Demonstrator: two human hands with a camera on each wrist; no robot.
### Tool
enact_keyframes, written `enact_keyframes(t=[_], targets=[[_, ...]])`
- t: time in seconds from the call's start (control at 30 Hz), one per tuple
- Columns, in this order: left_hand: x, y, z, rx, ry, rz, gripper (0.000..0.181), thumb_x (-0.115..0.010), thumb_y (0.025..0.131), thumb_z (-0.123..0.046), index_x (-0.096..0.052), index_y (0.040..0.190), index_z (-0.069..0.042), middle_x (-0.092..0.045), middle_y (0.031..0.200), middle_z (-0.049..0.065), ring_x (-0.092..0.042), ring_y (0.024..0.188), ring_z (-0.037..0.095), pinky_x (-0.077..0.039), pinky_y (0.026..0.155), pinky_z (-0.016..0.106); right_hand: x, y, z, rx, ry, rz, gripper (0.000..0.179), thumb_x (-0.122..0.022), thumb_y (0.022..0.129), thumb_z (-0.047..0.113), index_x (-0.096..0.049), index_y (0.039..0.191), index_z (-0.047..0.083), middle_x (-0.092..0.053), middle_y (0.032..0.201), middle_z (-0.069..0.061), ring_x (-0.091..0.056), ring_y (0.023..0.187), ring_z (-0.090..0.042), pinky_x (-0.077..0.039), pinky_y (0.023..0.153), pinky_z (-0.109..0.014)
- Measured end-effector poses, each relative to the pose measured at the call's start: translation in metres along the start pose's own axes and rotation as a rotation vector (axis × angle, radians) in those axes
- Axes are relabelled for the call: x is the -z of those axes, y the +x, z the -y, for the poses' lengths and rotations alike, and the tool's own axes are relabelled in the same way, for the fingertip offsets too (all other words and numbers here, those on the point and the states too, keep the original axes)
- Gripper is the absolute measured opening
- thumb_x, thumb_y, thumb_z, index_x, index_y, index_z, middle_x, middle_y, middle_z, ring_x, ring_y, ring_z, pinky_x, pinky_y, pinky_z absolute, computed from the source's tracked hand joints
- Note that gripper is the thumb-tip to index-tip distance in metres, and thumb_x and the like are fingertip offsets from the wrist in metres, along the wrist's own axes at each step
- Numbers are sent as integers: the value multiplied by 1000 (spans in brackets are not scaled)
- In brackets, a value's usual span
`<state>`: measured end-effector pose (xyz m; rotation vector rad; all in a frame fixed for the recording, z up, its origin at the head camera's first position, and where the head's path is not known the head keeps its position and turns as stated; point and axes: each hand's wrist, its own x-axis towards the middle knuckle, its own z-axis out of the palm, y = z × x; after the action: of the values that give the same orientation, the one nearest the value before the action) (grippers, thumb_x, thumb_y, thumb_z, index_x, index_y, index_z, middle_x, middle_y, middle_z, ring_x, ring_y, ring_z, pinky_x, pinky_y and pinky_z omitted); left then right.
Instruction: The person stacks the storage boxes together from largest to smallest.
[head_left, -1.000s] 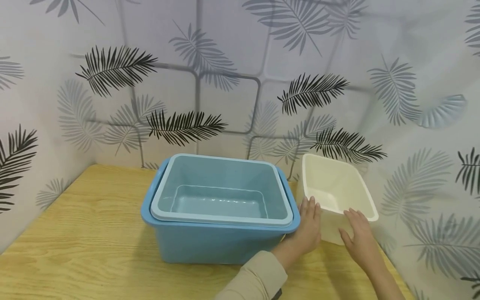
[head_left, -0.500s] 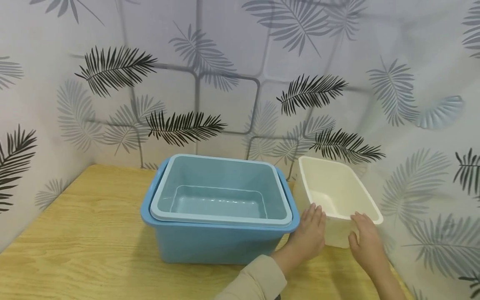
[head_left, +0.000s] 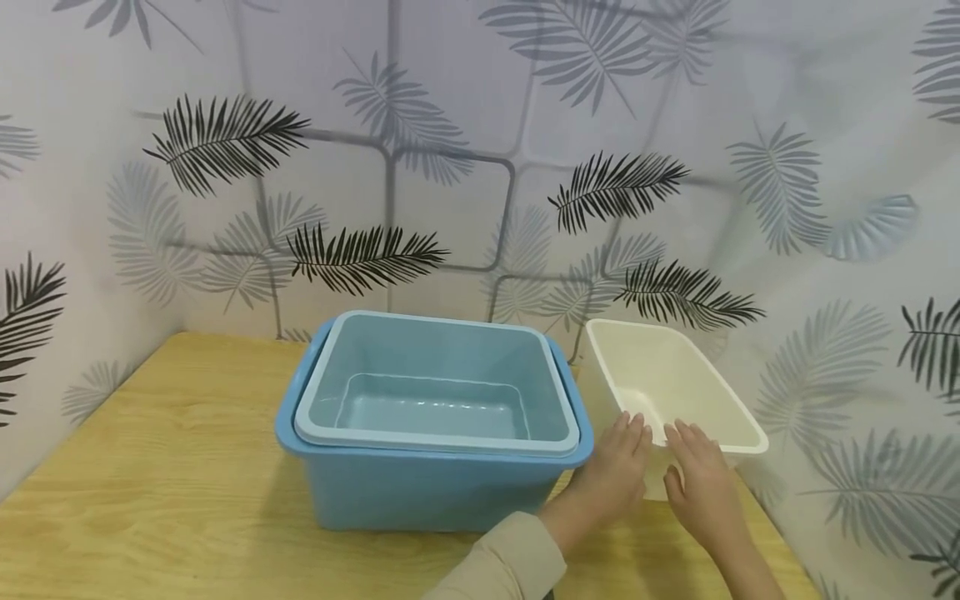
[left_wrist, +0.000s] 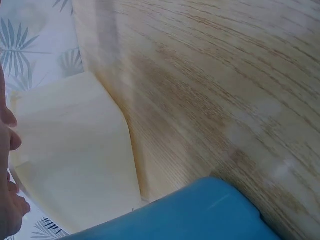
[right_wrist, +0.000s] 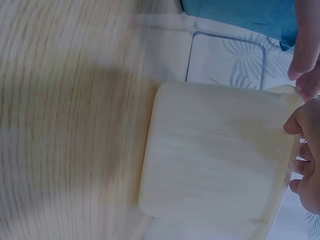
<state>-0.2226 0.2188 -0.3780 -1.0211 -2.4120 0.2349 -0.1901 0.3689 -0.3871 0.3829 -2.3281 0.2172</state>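
A cream rectangular plastic bin (head_left: 667, 367) stands at the right of the table against the patterned cloth, its mouth facing up. My left hand (head_left: 617, 468) rests at its near left corner, fingers extended along the rim. Beside it, my right hand (head_left: 705, 492) lies on the near rim with the fingers laid over the edge and the thumb apart on the outer side. The right wrist view shows the bin's smooth outer wall (right_wrist: 215, 155) below that hand. Just left of my left hand sits a blue tub (head_left: 427, 496) with a paler blue bin (head_left: 450, 350) nested inside.
The wood-grain table (head_left: 165, 475) extends to the left and front. A cloth backdrop (head_left: 450, 108) with leaf prints stands behind and along the right side. The blue tub's handle end overhangs close to my left wrist.
The cream bin has turned slightly and shifted nearer to me. My left hand moved a little nearer with it. My right hand went right, then slid left along the rim toward the left hand.
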Motion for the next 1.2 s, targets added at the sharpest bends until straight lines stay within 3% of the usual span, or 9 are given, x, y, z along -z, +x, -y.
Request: enact_keyframes(t=[0.13, 0.27, 0.43, 0.6, 0.83, 1.0, 1.1, 1.2], targets=[[-3, 2, 0, 77, -64, 62, 63, -52, 90, -41, -34, 143, -11, -34, 149, 3, -31, 138, 20, -30, 111, 24, -2, -1, 3, -8, 54, 19, 47, -60, 69, -14, -56, 116, -9, -53, 121, -33, -46, 111, -54, -30, 89, -74], [-2, 4, 1, 94, -113, 65, 61, -52, 90, -38, -34, 142, -12, -33, 149, 3, -31, 138, 20, -30, 111, 25, -1, -3, 3, -56, 139, 41, 41, -59, 73, -14, -56, 113, -10, -51, 121, -34, -42, 113, -57, -22, 93, -75], [1, 5, -2, 59, -140, 107, 61, -52, 91, -38, -33, 143, -14, -31, 151, 1, -28, 140, 18, -27, 112, 24, 4, -7, -4, -88, 189, 17, 39, -47, 75, -18, -57, 112, -11, -53, 120, -34, -42, 114, -57, -21, 99, -71], [7, 4, -6, 17, -121, 135, 58, -46, 93, -39, -32, 144, -16, -29, 151, -2, -24, 142, 15, -25, 113, 22, 8, -11, -10, -80, 133, -16, 41, -42, 75, -19, -59, 111, -12, -57, 117, -32, -48, 111, -54, -28, 101, -63], [10, 1, -10, -54, -103, 70, 54, -44, 94, -37, -36, 142, -15, -35, 149, -1, -27, 141, 16, -26, 113, 23, 13, -17, -16, -98, 98, -37, 41, -42, 74, -19, -60, 110, -13, -57, 117, -33, -49, 110, -53, -27, 108, -48], [9, 0, -13, -110, -89, 16, 51, -44, 95, -38, -40, 140, -15, -38, 147, -2, -30, 139, 14, -23, 114, 23, 16, -18, -18, -116, 47, -82, 36, -41, 75, -18, -62, 105, -14, -58, 112, -34, -51, 106, -54, -35, 97, -56], [9, -1, -12, -160, -98, -43, 50, -44, 94, -36, -42, 138, -13, -42, 144, -1, -34, 137, 14, -23, 114, 23, 18, -16, -15, -136, 19, -110, 34, -42, 74, -18, -63, 100, -15, -59, 110, -35, -52, 104, -55, -39, 90, -60], [8, -1, -6, -186, -43, -114, 50, -46, 93, -35, -45, 136, -10, -46, 141, 1, -39, 134, 16, -27, 113, 25, 16, -12, -7, -99, 8, -148, 35, -43, 70, -18, -63, 99, -16, -59, 109, -34, -54, 101, -53, -42, 86, -62]])
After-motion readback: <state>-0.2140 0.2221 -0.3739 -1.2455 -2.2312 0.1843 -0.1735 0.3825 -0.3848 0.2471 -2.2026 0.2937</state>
